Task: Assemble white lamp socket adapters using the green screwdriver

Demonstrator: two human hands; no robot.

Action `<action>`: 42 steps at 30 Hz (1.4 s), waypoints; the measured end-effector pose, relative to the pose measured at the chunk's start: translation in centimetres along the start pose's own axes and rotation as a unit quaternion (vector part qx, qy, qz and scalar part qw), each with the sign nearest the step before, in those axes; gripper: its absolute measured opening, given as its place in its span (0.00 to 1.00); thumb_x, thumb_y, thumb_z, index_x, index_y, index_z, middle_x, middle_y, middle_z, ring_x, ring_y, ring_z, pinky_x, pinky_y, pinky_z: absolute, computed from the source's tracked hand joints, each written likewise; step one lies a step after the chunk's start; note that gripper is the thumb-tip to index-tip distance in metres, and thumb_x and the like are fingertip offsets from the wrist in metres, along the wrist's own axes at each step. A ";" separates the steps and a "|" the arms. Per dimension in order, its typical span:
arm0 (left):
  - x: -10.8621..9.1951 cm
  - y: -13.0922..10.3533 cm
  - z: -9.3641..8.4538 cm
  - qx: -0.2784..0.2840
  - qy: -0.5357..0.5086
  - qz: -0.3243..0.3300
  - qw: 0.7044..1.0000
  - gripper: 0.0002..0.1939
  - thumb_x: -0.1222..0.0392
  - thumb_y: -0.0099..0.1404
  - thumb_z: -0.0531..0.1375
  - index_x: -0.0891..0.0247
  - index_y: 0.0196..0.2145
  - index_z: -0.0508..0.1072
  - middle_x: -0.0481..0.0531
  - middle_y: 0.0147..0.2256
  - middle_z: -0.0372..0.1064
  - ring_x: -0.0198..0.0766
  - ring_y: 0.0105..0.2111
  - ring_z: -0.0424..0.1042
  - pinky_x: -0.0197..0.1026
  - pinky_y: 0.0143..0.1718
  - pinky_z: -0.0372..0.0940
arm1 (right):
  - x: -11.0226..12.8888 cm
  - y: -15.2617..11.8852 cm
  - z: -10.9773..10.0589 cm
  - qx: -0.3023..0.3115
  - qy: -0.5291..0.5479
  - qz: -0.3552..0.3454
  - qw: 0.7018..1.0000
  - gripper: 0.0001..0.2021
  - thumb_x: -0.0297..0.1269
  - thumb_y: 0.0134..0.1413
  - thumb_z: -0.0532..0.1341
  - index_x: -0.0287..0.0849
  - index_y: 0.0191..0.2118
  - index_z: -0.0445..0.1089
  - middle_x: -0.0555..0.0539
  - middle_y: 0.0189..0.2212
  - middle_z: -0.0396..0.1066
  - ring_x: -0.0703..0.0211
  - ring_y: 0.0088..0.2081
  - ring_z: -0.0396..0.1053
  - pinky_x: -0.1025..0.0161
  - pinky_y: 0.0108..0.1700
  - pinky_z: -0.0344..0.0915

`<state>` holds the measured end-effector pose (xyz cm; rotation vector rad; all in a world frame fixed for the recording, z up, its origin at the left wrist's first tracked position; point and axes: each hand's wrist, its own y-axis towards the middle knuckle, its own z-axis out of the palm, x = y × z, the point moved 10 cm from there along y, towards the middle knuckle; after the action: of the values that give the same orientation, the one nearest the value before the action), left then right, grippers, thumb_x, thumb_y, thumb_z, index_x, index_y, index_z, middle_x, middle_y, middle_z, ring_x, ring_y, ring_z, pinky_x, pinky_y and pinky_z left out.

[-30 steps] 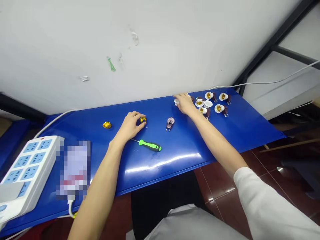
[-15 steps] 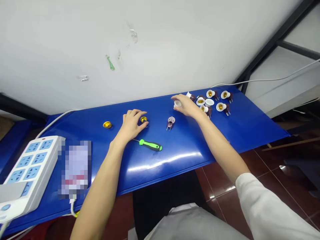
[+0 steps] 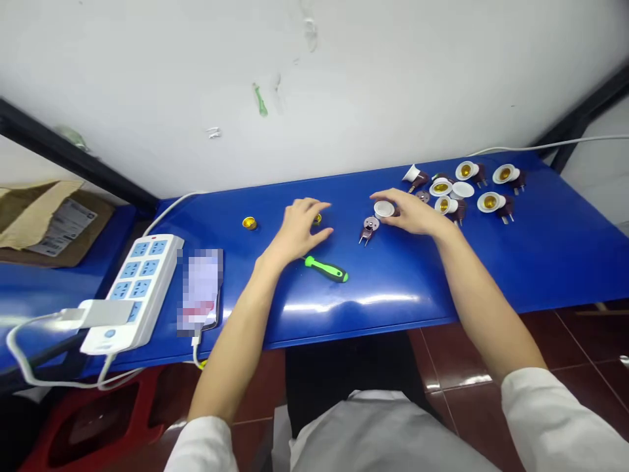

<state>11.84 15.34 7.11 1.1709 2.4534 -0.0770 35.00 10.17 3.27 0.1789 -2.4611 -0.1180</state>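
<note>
My left hand (image 3: 298, 229) is over the middle of the blue table, thumb and fingers apart around a gold threaded shell (image 3: 317, 219) that it partly hides. A second gold shell (image 3: 249, 223) stands further left. Just below my left hand lies a green and black screwdriver (image 3: 327, 269). My right hand (image 3: 410, 211) has its thumb and fingers closed round a white round cup (image 3: 384, 209). Beside that cup, to the lower left, a dark red plug base (image 3: 369, 228) lies with its two pins towards me.
Several white and dark red lamp-holder plugs (image 3: 491, 202) lie at the back right. A white power strip (image 3: 140, 288), a phone (image 3: 202, 288) on a cable, and a cardboard box (image 3: 54, 223) are at the left. The wall (image 3: 344, 85) rises behind the table (image 3: 383, 318).
The view has shifted to the left, bringing the cardboard box into sight. My right hand has brought the white cup closer to the plug base. My left hand stays around the gold shell.
</note>
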 end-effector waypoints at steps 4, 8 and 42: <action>-5.3 -0.8 2.2 0.057 -0.062 0.120 0.989 0.30 0.51 0.76 0.63 0.52 0.72 0.66 0.58 0.71 0.65 0.54 0.71 0.63 0.61 0.74 0.58 | 1.4 0.1 0.4 0.000 0.008 -0.014 1.000 0.28 0.39 0.61 0.64 0.41 0.66 0.72 0.37 0.63 0.72 0.43 0.64 0.71 0.41 0.69 0.68; -7.1 -1.3 3.2 0.067 -0.056 0.159 0.983 0.29 0.52 0.77 0.61 0.52 0.72 0.65 0.59 0.72 0.63 0.55 0.72 0.62 0.63 0.73 0.60 | 3.3 0.6 1.7 -0.003 0.011 -0.029 1.000 0.28 0.40 0.64 0.63 0.40 0.67 0.70 0.36 0.64 0.70 0.46 0.65 0.69 0.43 0.70 0.66; -3.4 0.5 2.3 0.030 -0.011 0.090 0.995 0.19 0.53 0.77 0.57 0.56 0.61 0.76 0.58 0.52 0.74 0.49 0.51 0.75 0.53 0.56 0.73 | 6.0 1.4 4.4 0.048 0.029 -0.056 0.997 0.26 0.34 0.65 0.63 0.42 0.68 0.68 0.40 0.63 0.69 0.48 0.64 0.63 0.44 0.71 0.65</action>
<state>14.84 12.65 6.43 1.4046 2.3300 -0.1103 27.49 10.75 3.70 0.3589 -2.4004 -0.0414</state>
